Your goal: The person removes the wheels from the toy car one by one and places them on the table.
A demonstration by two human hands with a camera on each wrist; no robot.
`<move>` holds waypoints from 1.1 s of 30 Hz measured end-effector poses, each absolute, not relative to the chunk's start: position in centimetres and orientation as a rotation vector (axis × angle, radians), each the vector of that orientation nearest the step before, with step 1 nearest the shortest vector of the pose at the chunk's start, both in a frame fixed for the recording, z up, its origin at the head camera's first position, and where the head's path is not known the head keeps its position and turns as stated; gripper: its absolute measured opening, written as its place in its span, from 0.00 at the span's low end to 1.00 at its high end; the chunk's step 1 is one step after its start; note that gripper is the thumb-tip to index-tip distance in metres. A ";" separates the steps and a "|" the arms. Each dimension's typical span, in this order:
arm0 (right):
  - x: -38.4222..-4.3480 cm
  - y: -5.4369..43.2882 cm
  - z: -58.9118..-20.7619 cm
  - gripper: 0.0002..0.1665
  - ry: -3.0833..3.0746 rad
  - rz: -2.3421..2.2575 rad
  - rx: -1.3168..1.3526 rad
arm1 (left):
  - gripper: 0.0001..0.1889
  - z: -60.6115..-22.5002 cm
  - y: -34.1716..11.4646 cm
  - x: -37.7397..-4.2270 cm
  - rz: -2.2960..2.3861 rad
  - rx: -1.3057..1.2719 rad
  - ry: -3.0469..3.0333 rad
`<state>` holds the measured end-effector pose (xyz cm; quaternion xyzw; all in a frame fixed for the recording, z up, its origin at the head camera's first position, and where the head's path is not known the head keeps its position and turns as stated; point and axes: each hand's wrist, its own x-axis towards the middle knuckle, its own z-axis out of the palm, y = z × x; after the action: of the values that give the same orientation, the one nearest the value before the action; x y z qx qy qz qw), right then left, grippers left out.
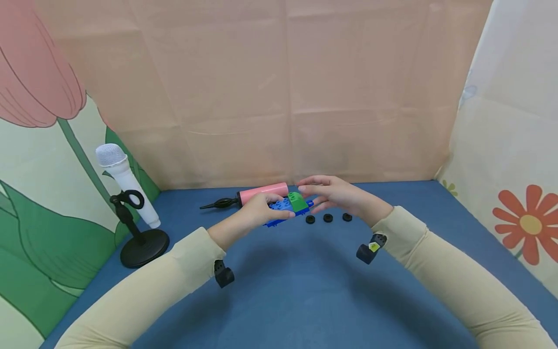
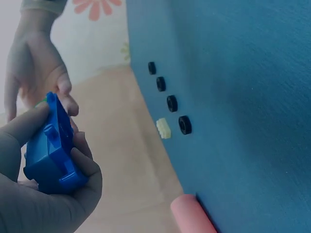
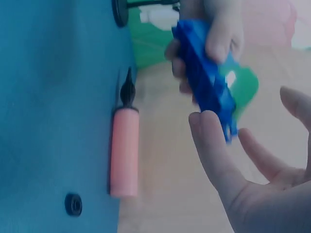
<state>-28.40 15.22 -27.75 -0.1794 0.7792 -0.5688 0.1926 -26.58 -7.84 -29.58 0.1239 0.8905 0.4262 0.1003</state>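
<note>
My left hand (image 1: 257,209) grips a blue toy-brick vehicle base (image 1: 277,206) above the table, thumb on its studded top and fingers curled underneath. A green block (image 1: 298,202) sits on the end of the base nearer my right hand. Small pegs stick out from the base's side in the left wrist view. My right hand (image 1: 342,196) is spread beside the green end, thumb and fingers apart. Its fingertips (image 3: 210,121) come right up to the tip of the base in the right wrist view, without curling round it.
Several small black wheels (image 2: 184,124) lie in a row on the blue table (image 1: 279,300), beside a cream brick (image 2: 164,128). Behind my left hand lies a pink hand pump (image 1: 263,192) with a black nozzle. A white microphone (image 1: 131,182) leans on a black stand (image 1: 145,248) at left.
</note>
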 end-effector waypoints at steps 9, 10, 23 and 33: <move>-27.4 13.7 -29.0 0.24 2.266 -1.621 -0.483 | 0.19 -30.4 -8.3 -27.2 1.148 0.687 2.740; -27.3 13.7 -29.1 0.25 2.274 -1.626 -0.475 | 0.20 -30.4 -8.3 -27.2 1.145 0.701 2.744; -27.5 13.7 -31.1 0.29 2.368 -1.666 -0.371 | 0.23 -31.8 -9.3 -27.7 1.392 0.574 2.659; -28.1 12.9 -34.6 0.25 2.357 -1.644 -0.248 | 0.20 -35.1 -9.6 -28.2 1.301 0.471 2.731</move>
<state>-28.13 12.88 -34.61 -0.0853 0.8104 -0.5653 0.1280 -28.16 -9.63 -35.09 0.1536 0.8913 0.4247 0.0400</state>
